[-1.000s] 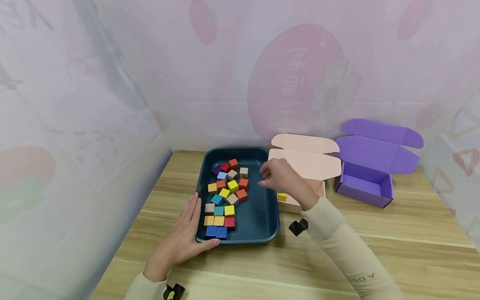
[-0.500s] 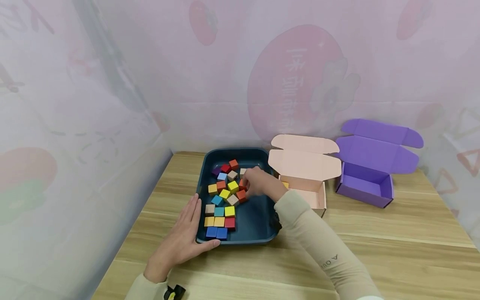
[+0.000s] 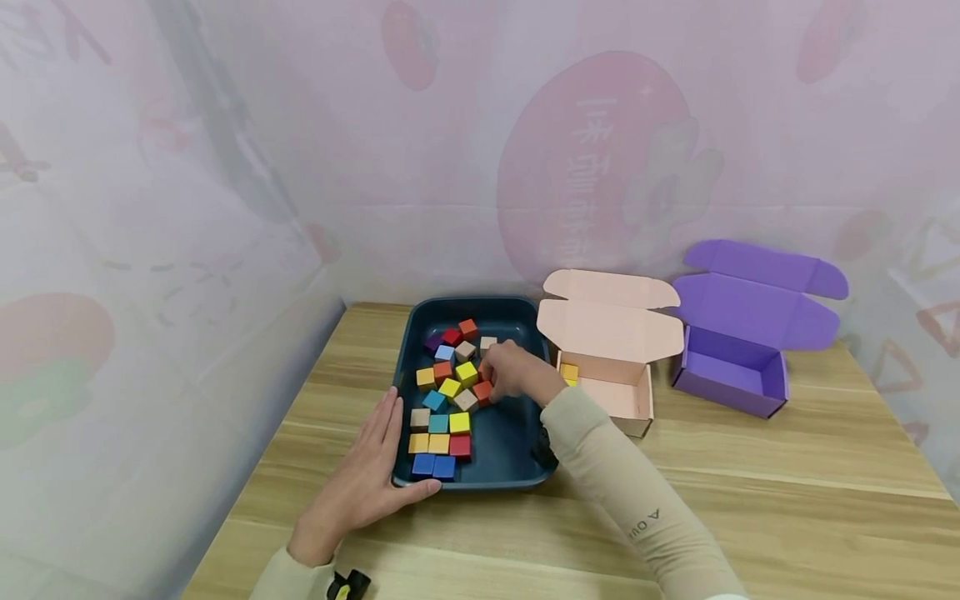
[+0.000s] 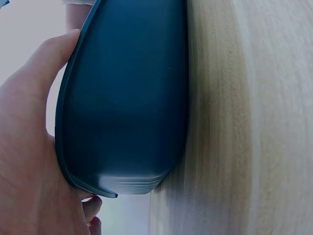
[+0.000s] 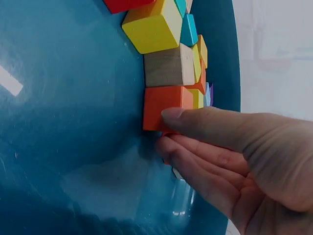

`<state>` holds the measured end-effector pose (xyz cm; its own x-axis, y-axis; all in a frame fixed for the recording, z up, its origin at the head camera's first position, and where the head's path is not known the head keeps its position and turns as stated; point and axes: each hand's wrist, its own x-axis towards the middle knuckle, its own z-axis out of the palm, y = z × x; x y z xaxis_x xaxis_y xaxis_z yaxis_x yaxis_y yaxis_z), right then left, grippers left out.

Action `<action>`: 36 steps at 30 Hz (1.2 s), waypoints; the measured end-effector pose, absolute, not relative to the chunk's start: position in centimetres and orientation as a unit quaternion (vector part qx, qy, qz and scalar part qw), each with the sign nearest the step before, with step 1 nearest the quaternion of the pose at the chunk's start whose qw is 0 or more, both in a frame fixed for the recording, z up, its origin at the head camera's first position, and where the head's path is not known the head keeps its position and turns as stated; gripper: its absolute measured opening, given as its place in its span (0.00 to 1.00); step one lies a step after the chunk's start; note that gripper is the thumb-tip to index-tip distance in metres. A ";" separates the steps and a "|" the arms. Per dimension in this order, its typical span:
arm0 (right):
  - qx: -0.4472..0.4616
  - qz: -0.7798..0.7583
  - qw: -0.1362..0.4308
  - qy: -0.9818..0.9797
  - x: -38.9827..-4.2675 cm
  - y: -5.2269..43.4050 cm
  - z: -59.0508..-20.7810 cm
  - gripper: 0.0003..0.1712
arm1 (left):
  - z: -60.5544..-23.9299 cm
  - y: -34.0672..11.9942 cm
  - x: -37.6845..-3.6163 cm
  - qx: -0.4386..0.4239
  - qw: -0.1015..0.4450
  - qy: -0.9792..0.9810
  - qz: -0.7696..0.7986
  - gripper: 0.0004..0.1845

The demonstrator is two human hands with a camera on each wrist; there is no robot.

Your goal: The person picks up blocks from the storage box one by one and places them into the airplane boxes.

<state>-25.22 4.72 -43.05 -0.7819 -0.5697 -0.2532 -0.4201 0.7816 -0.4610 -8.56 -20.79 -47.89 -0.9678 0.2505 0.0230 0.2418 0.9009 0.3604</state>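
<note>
A dark blue tray holds several coloured wooden cubes, mostly along its left side. My left hand rests against the tray's lower-left corner, fingers extended along the left wall and thumb on the front rim. In the right wrist view, the thumb of my right hand overlaps an orange cube, with the other fingers curled just below. Another orange cube behind these fingers is mostly hidden. Whether a cube is pinched cannot be told. From the head, my right hand is low inside the tray, near a pale wooden cube.
Right of the tray stands an open pale-peach box with yellow cubes inside at its left. Farther right is an open purple box, lid raised. All stand on a wooden table before a printed cloth wall.
My right hand has moved left from above the peach box's edge down to the cubes in the tray, then shifted only slightly. The left hand has kept its place.
</note>
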 end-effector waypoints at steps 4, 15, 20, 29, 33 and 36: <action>-0.270 -0.188 0.187 0.926 -25.3 4.9 -42.6 0.11 | -47.9 -20.8 -8.6 0.128 0.008 0.975 0.182 0.70; -0.274 -0.209 0.162 0.925 -24.8 7.8 -39.2 0.12 | -47.7 -20.4 -8.6 0.119 0.020 0.975 0.189 0.70; -0.288 -0.214 0.143 0.923 -24.1 11.2 -38.0 0.09 | -47.7 -20.4 -8.6 0.121 0.018 0.975 0.187 0.70; -0.284 -0.244 0.111 0.920 -22.6 17.6 -36.9 0.07 | -47.5 -20.3 -8.7 0.116 0.025 0.975 0.187 0.70; -0.265 -0.255 0.110 0.923 -22.2 19.6 -37.4 0.09 | -47.4 -20.4 -8.6 0.115 0.024 0.975 0.188 0.70; -0.251 -0.262 0.123 0.924 -21.9 20.5 -38.3 0.09 | -47.4 -20.4 -8.5 0.114 0.022 0.976 0.185 0.70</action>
<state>-21.89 20.51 -38.28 -0.8441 -0.5275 -0.0963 -0.3982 0.7369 -0.5463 -8.53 -20.43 -47.39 -0.9730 0.2306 -0.0008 0.2142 0.9052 0.3669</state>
